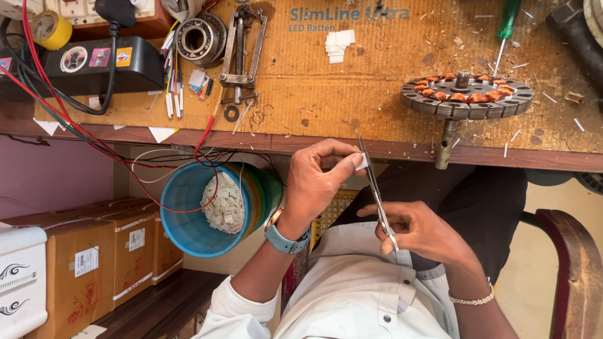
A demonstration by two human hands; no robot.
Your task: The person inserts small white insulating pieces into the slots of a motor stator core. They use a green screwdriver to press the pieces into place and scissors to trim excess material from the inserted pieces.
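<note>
I see the right hand [421,232] gripping scissors [375,188], their blades up by the paper slip [362,162] pinched in the left hand [317,179]. Left of these, a blue bucket [188,216] holds paper scraps, beside brown boxes [103,251] with white labels. Beyond, the bench [352,88] carries a stator [468,97], white slips [338,45] and yellow tape [50,29].

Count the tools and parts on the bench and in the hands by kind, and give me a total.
Scissors, in right hand: 1
Paper slip, in left hand: 1
Motor stator: 1
Screwdriver: 1
Bearing: 1
Puller: 1
Tape roll: 1
Total: 7
</note>
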